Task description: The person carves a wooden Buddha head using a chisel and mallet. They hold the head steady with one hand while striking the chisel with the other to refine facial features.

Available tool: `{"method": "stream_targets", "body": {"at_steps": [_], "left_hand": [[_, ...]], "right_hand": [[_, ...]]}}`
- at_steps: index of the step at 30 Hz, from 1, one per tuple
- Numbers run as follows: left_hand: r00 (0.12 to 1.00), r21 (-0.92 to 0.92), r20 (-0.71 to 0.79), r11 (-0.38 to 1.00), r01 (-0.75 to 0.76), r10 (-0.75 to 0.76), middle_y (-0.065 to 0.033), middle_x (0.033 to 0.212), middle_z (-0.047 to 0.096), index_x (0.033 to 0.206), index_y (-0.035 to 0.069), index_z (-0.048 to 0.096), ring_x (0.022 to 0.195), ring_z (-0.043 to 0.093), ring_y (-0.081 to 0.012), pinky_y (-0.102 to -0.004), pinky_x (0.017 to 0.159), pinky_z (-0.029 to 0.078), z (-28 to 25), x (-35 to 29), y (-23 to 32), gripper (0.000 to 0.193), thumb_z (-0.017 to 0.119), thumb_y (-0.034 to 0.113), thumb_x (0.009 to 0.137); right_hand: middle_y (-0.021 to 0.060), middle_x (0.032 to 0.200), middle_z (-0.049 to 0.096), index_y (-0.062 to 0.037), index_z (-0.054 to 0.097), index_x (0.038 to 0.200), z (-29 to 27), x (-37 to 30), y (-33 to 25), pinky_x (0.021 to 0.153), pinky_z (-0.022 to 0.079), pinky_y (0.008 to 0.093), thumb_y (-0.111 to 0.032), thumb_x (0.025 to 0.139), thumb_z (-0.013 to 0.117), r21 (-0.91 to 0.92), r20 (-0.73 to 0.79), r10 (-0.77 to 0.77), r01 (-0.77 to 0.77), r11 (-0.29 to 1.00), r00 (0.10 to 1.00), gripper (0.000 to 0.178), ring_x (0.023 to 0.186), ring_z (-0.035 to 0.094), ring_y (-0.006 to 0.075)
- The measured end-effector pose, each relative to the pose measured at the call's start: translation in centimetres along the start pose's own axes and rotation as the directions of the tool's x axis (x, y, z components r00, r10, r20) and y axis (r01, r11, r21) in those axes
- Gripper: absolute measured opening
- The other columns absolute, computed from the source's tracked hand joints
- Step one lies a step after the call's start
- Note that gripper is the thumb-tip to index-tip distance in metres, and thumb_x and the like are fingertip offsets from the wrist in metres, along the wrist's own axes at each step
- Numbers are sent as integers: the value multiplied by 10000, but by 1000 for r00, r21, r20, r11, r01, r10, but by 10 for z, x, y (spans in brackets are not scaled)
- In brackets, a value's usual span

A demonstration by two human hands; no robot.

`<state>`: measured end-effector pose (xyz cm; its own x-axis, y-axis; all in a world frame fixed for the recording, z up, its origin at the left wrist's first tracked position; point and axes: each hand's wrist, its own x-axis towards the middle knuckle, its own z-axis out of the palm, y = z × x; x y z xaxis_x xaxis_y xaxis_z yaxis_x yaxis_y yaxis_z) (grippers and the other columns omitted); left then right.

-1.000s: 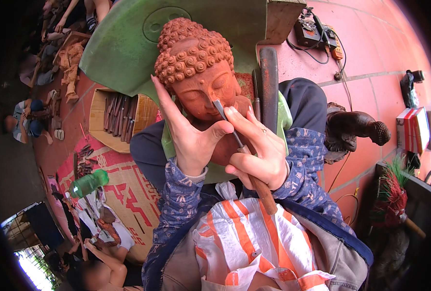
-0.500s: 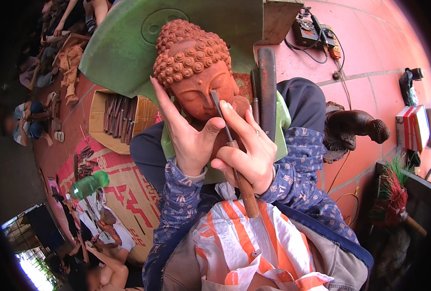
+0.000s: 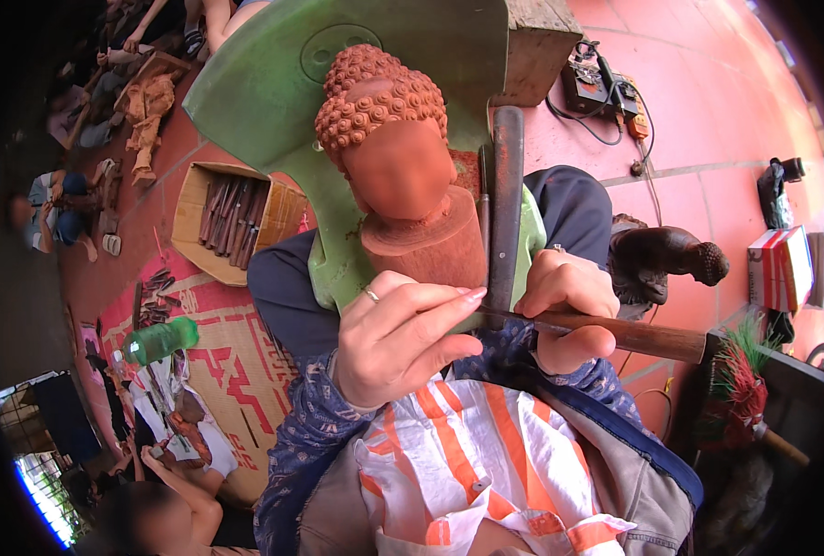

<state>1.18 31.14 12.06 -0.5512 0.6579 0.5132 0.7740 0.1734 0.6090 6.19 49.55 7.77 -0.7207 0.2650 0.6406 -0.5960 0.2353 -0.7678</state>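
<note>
A reddish-brown carved wooden Buddha head (image 3: 384, 111) on a round wooden neck block stands in a green plastic piece (image 3: 245, 111) in front of me. Nearer to my body, a carving chisel (image 3: 658, 339) lies sideways in my hands. Closed round its wooden handle, my right hand (image 3: 570, 310) holds it with the handle's butt pointing right. My left hand (image 3: 403, 338) has its fingertips at the blade end, which they partly hide. Both hands are apart from the carving. Beside the neck block rest a long dark bar (image 3: 507, 204) and a thin tool (image 3: 484, 218).
Left of my knee sits a cardboard box (image 3: 190, 227) of wooden-handled tools, with a green bottle (image 3: 162, 340) nearer. A dark wooden figure (image 3: 662, 258) lies at right, below a black power unit (image 3: 588, 91) with cables. Other people work at far left.
Both hands have drawn back from the carved face towards my body. The chisel has swung from pointing up at the nose to lying nearly crosswise, its handle now to the right.
</note>
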Motion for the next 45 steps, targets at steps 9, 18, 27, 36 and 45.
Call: {"method": "stream_targets", "body": {"at_steps": [9, 18, 27, 36, 45], "left_hand": [[976, -328, 203, 933, 146, -81, -87, 769, 581, 819, 26, 593, 681, 573, -282, -369, 612, 463, 24, -21, -8, 204, 759, 56, 703], [736, -828, -310, 551, 103, -603, -10, 799, 530, 910, 88, 555, 836, 526, -175, -458, 1058, 336, 18, -62, -70, 160, 609, 236, 940], [790, -801, -377, 598, -16, -484, -42, 772, 573, 940, 44, 597, 995, 595, -243, -541, 1099, 293, 39, -55, -79, 115, 628, 154, 926], [781, -806, -373, 592, -5, -501, -34, 761, 562, 926, 43, 595, 861, 595, -188, -538, 1100, 312, 33, -51, -85, 122, 639, 157, 918], [801, -814, -346, 580, 2, -488, -38, 776, 574, 935, 44, 591, 930, 620, -232, -516, 1079, 344, 36, -47, -84, 124, 636, 159, 922]], "right_hand": [[48, 671, 519, -40, 538, 702, -1, -5, -1, 486, 370, 310, -716, 751, 606, 113, 327, 107, -151, 982, 939, 681, 542, 511, 196], [216, 1500, 283, -78, 321, 1451, -11, 0, 34, 1140, 173, 567, -218, 566, 863, -535, 550, 278, 76, 841, 788, 1048, 1405, 273, 391], [256, 1449, 346, -32, 421, 1318, 10, -7, 53, 1121, 234, 570, -110, 596, 812, -472, 492, 182, 85, 878, 851, 824, 1365, 345, 380], [276, 1428, 381, -31, 523, 1229, 23, -18, 46, 1002, 445, 410, -25, 574, 785, -436, 344, 154, 13, 900, 926, 705, 1268, 478, 401], [279, 1403, 405, -24, 554, 1191, 13, -12, 42, 976, 457, 429, -41, 584, 781, -475, 365, 177, 19, 880, 914, 648, 1226, 507, 414]]}}
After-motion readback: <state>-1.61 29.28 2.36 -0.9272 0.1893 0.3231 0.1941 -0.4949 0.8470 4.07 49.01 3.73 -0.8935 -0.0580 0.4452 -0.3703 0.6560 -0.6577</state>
